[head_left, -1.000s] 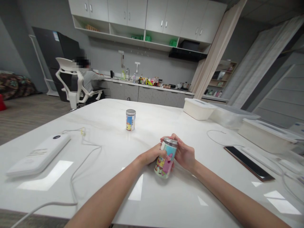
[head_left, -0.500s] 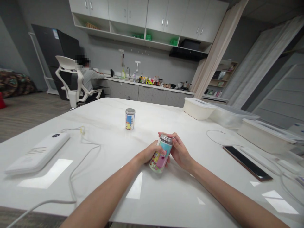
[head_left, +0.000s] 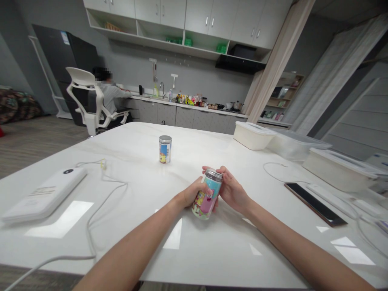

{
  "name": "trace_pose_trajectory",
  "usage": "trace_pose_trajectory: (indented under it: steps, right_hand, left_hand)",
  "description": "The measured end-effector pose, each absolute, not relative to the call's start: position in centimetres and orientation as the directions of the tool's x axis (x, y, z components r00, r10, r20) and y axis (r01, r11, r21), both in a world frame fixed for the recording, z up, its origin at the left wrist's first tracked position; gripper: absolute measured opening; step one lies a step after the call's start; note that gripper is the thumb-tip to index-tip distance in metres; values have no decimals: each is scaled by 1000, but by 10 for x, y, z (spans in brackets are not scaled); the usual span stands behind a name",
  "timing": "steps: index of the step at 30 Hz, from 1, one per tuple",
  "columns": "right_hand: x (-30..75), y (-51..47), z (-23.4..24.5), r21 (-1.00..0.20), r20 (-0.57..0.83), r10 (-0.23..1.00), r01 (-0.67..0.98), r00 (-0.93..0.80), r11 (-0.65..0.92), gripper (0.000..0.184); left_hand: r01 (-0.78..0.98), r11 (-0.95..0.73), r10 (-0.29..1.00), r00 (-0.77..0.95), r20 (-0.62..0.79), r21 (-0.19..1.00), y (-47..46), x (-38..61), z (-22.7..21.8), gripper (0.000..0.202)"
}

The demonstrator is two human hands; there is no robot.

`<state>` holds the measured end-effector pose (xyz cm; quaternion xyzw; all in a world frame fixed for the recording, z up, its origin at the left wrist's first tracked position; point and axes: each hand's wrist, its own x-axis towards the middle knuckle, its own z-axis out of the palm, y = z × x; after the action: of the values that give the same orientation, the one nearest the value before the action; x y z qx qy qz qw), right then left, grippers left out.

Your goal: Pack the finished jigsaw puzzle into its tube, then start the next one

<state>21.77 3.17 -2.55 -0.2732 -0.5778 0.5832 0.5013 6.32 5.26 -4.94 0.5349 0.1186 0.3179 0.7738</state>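
Observation:
A clear jar with a colourful cartoon label and a silver screw lid leans a little to the right just above the white table. My left hand is closed round its body, thumb across the label. At the lid's right side and far edge, my right hand has its fingers curled against the rim. The lid sits on the jar. Farther back and to the left, a second jar with a similar silver lid stands upright on the table, touched by neither hand.
A white power bank and a cable lie on the left. At the right are a dark phone and several pale plastic boxes. A person sits on a white chair by the kitchen counter.
The right hand's fingers have shifted slightly around the lid, with less of it covered now. Both hands remain on the jar. The camera view has moved a little.

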Motion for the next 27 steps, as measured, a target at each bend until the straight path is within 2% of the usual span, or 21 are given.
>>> trace_pose_trajectory:
  steps: [4, 8, 13, 17, 20, 24, 27]
  right_hand:
    - [217, 30, -23, -946, 290, 896, -244, -337, 214, 28]
    - [219, 34, -26, -939, 340, 885, -166, -318, 301, 39]
    - [224, 43, -30, -885, 451, 844, -20, -291, 465, 34]
    - [219, 41, -30, -846, 509, 833, 52, -219, 531, 30]
    - [213, 36, -31, -854, 504, 841, 28, -197, 519, 32]
    - [210, 32, -36, -866, 498, 840, -78, -215, 493, 29]
    - [211, 32, -38, -832, 552, 793, -101, -258, 545, 25]
  left_hand:
    - [-363, 216, 608, 777, 166, 906, 53, 62, -52, 24]
    - [-325, 196, 630, 764, 136, 925, 52, 63, -51, 23]
    - [-217, 85, 747, 660, 82, 972, 52, 63, -41, 19]
    - [-6, -218, 869, 454, 197, 976, 51, 63, -32, 14]
    - [133, -351, 897, 331, 293, 927, 48, 65, -31, 14]
    - [188, -461, 859, 340, 383, 867, 46, 64, -33, 12]
    - [241, -544, 821, 353, 449, 804, 47, 60, -35, 16]
